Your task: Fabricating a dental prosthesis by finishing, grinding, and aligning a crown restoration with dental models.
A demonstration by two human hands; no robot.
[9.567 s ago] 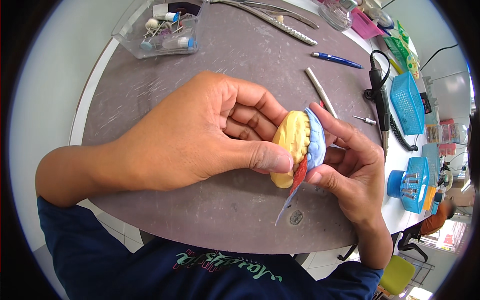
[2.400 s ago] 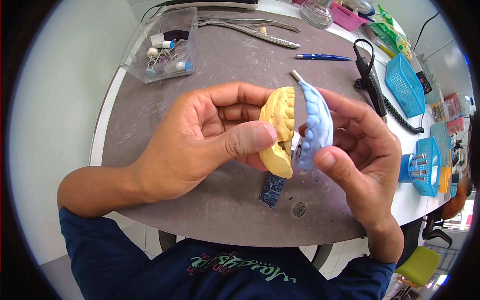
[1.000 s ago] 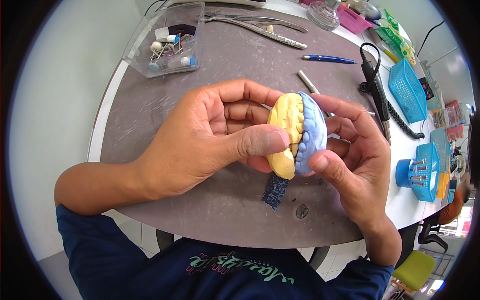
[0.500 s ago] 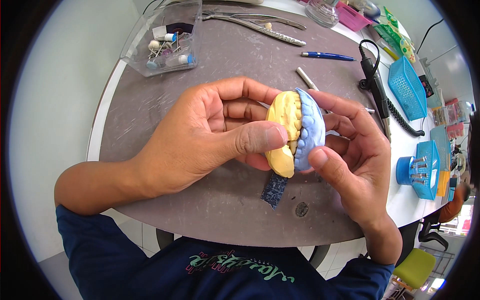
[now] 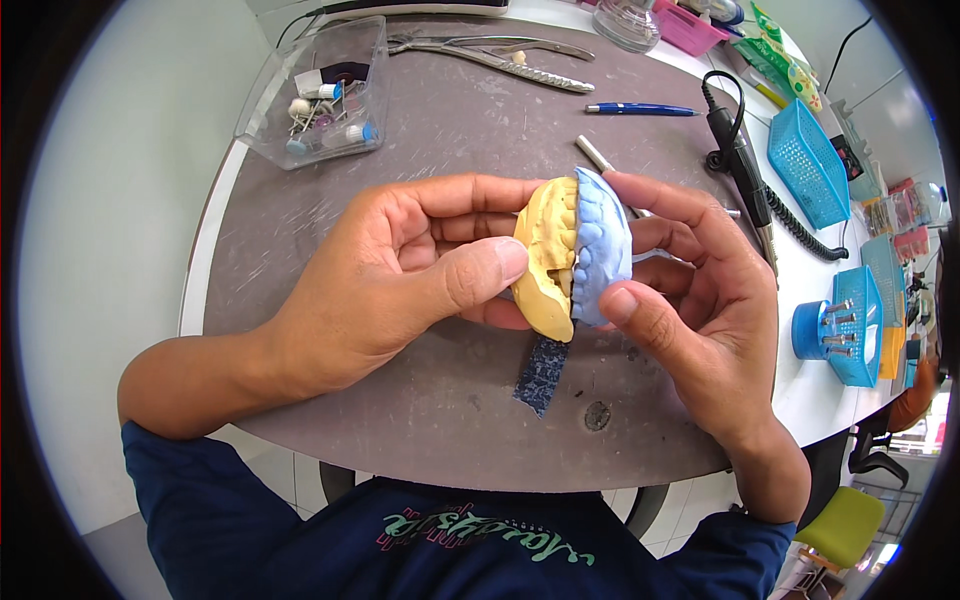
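My left hand (image 5: 400,260) is closed on a yellow plaster dental cast (image 5: 545,225), with the thumb on its outer side and the fingers behind. A pale blue dental cast (image 5: 605,240) sits in my right hand (image 5: 690,290), gripped between thumb and fingers. The two casts stand on edge with their tooth rows meeting. A notch shows in the yellow cast's lower half. Below them is a dark blue speckled strip (image 5: 543,378); its upper end goes out of sight behind the yellow cast, and I cannot tell whether it touches it.
On the brown tabletop (image 5: 420,430) are a clear box of rotary burs (image 5: 320,110), metal pliers (image 5: 500,58), a blue pen (image 5: 641,109) and a silver rod (image 5: 594,152). To the right lie a corded black handpiece (image 5: 738,165), blue baskets (image 5: 808,165) and a blue bur holder (image 5: 812,330).
My left thumb has slid outward off the middle of the yellow cast, uncovering its notch. Both hands and casts have shifted slightly left, and the view has turned a little.
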